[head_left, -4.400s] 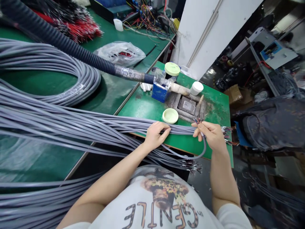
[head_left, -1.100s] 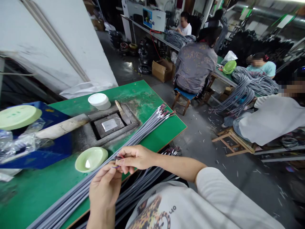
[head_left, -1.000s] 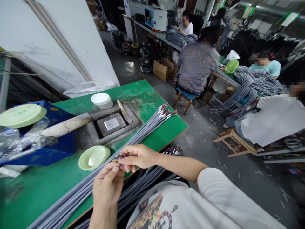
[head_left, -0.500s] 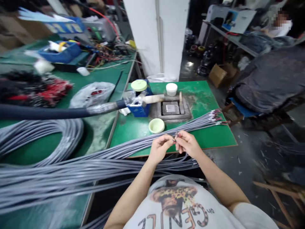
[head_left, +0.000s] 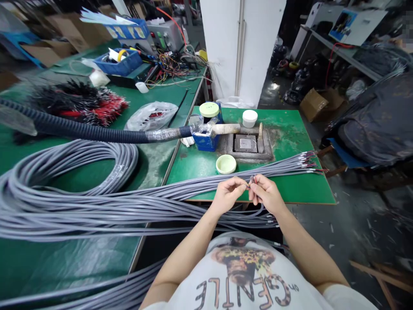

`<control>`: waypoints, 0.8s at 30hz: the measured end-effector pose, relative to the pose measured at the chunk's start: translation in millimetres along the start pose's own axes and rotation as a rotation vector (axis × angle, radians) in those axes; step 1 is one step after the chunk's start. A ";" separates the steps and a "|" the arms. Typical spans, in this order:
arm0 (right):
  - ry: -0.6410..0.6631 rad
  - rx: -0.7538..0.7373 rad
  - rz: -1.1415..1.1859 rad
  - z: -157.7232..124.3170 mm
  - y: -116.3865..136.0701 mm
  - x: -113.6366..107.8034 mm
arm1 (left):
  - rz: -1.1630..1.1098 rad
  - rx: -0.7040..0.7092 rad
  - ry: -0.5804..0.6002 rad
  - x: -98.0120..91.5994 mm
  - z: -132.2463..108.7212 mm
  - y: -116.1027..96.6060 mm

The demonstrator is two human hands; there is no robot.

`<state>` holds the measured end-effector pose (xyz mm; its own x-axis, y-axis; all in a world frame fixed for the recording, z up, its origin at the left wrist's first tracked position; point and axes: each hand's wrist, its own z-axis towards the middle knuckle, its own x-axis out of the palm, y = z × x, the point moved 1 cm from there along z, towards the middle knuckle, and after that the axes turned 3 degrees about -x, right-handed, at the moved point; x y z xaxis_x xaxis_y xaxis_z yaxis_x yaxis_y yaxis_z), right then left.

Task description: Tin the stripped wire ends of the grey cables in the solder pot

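My left hand point(head_left: 229, 196) and my right hand point(head_left: 266, 193) meet over the front edge of the small green table, fingertips almost touching. Both pinch the thin coloured wires point(head_left: 253, 178) at the end of a grey cable; the wire tips are too small to make out singly. Just behind my hands lies a bundle of grey cables point(head_left: 193, 185), its stripped ends point(head_left: 309, 161) fanned out at the table's right side. More grey cables point(head_left: 232, 219) run below my wrists, with white-tipped ends near my right forearm.
A pale green bowl point(head_left: 226, 164) stands behind the bundle. Farther back are a metal-framed pot point(head_left: 247, 144), a white tub point(head_left: 249, 118) and a blue box point(head_left: 206, 142) with a dark hose point(head_left: 112, 134) leading to it. A coil of grey cable point(head_left: 125, 168) lies at left.
The view has swung to the left, so everything sits farther right in the picture. My hands keep the same pinch on the wires, with only small finger movement.
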<state>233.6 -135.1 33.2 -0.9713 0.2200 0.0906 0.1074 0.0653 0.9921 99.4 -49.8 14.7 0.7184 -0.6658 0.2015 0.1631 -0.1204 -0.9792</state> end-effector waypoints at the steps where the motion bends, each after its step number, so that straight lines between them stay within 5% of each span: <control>1: 0.000 0.000 0.001 -0.3 0.2 0.2 | 0.012 0.008 0.005 -0.6 -0.5 -0.1; 9: 0.003 -0.053 -0.031 -0.4 -2.3 2.8 | -0.054 -0.032 -0.037 5.0 1.0 3.3; 16: -0.153 -0.229 -0.321 -6.8 0.1 11.3 | -0.145 -0.122 -0.120 16.9 -4.5 17.5; 24: -0.276 -0.242 -0.442 -4.4 6.2 5.9 | -0.084 0.025 -0.234 10.4 -0.3 28.8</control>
<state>227.6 -137.7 40.3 -0.8180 0.4701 -0.3314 -0.3797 -0.0088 0.9250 111.3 -60.4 -11.4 0.8383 -0.4651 0.2845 0.2431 -0.1482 -0.9586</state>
